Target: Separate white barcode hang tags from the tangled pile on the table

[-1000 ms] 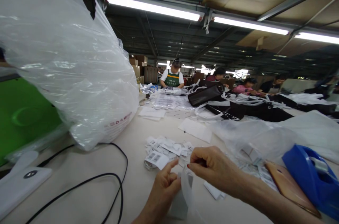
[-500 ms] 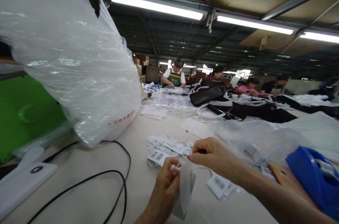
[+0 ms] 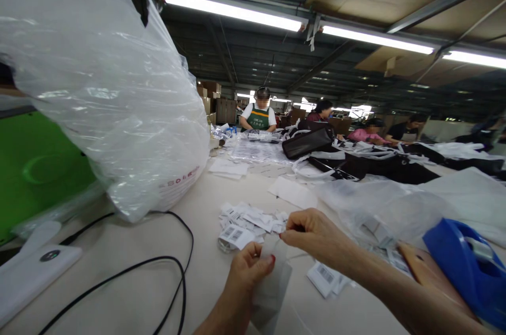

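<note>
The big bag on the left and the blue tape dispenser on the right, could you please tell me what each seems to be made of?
The big bag looks like thin, translucent plastic film: it is crinkled, glossy under the lamps, with red print near its base. The blue tape dispenser appears to be hard moulded plastic, smooth with a soft sheen; its inner parts are too unclear to judge.

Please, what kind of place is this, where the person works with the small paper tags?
Probably a factory packing hall. A long worktable holds a pile of barcode tags, black bags and a big plastic sack. Other people work along it under strip lights.
</note>
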A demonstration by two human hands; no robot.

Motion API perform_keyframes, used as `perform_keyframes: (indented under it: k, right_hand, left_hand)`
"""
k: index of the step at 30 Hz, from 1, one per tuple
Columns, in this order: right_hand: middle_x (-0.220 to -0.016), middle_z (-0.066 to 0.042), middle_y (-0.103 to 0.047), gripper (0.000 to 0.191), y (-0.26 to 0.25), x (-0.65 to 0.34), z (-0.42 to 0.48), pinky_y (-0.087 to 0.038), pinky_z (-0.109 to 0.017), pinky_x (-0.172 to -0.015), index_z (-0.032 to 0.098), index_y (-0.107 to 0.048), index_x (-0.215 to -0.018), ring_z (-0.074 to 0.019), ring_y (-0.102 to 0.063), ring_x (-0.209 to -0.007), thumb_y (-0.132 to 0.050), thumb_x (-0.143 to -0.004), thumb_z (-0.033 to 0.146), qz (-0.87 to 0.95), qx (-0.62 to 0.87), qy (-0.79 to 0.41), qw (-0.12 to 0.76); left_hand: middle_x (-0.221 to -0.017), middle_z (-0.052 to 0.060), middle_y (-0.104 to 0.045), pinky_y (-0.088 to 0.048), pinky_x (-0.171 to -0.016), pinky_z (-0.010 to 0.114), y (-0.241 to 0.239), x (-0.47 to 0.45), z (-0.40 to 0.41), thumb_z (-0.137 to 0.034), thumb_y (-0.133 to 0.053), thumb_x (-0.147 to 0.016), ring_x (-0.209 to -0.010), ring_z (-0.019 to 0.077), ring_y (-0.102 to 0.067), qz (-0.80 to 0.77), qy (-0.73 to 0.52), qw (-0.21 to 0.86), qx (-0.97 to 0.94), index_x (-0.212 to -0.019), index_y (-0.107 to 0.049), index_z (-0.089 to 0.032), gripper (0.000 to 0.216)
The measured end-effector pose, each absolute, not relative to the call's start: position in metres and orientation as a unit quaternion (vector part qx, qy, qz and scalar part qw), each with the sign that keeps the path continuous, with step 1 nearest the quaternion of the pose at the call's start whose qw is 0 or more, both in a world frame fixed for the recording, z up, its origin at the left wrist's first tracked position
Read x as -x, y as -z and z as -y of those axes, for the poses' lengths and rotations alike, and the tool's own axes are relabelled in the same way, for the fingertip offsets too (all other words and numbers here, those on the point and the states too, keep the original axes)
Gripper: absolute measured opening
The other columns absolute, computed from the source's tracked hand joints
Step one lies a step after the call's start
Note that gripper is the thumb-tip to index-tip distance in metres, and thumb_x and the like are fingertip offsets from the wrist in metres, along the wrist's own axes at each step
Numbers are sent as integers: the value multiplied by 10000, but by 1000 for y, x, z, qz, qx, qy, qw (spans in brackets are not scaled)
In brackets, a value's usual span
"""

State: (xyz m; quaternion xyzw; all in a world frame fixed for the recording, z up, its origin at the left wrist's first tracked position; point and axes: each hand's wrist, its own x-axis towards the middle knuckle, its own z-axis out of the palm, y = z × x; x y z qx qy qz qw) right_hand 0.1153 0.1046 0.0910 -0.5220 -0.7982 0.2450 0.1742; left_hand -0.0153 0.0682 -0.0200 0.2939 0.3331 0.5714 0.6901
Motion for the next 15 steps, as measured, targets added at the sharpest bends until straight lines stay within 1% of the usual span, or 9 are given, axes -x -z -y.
perform_keyframes:
  k: [2, 4, 6, 8, 10, 12, 14, 15]
  right_hand:
    - [-468, 65, -387, 142, -90, -119, -106, -243, -197, -434, 159, -523, -536, -83, -364, -482, -545, -670, 199, 805, 513, -248, 165]
    - [-501, 72, -410, 34, -89, -125, -109, -259, -189, -442, 154, -575, -616, -82, -380, -494, -605, -618, 169, 814, 502, -252, 148]
    - [-550, 73, -437, 191, -88, -134, -112, -284, -183, -459, 155, -614, -725, -85, -408, -521, -631, -546, 91, 821, 496, -249, 134]
    - [-595, 63, -458, 327, -84, -143, -114, -306, -188, -479, 156, -631, -814, -96, -432, -549, -630, -507, 43, 825, 498, -237, 123]
    - [-645, 41, -488, 359, -77, -152, -115, -331, -201, -495, 162, -650, -852, -110, -457, -566, -661, -507, 62, 832, 500, -216, 105]
    - [-720, 6, -527, 264, -68, -159, -117, -364, -219, -528, 171, -679, -787, -123, -491, -591, -689, -533, 103, 840, 498, -194, 90]
    - [-788, -29, -551, 97, -59, -165, -119, -393, -238, -584, 166, -687, -668, -137, -527, -637, -677, -584, 118, 845, 497, -177, 90]
    - [-811, -43, -557, 52, -57, -167, -120, -402, -246, -611, 159, -682, -625, -144, -542, -662, -661, -608, 115, 844, 498, -173, 96]
  left_hand:
    - [-519, -31, -577, -381, -481, 232, 23, 15, -70, -344, -786, -495, -440, 114, -497, -352, -566, 685, -295, -686, -510, -172, 376]
    - [-542, -17, -600, -394, -492, 228, 25, 16, -71, -344, -774, -523, -459, 115, -518, -355, -568, 681, -296, -681, -502, -167, 360]
    - [-575, -7, -618, -390, -496, 211, 24, 18, -71, -321, -751, -572, -488, 112, -540, -352, -569, 680, -299, -701, -505, -162, 320]
    - [-584, -9, -623, -376, -480, 194, 21, 19, -70, -296, -731, -608, -487, 102, -541, -351, -565, 685, -297, -713, -503, -163, 284]
    - [-589, -10, -626, -377, -477, 192, 18, 19, -69, -281, -727, -612, -484, 98, -538, -349, -565, 688, -293, -722, -506, -162, 274]
    - [-582, -5, -626, -382, -475, 197, 16, 19, -68, -282, -737, -591, -481, 101, -536, -344, -562, 692, -294, -712, -512, -156, 285]
    - [-570, -5, -619, -373, -470, 195, 15, 19, -66, -279, -751, -563, -469, 93, -519, -336, -556, 700, -296, -687, -517, -150, 295]
    - [-565, -6, -614, -364, -469, 191, 15, 19, -65, -275, -755, -554, -466, 88, -511, -333, -548, 707, -299, -678, -521, -147, 294]
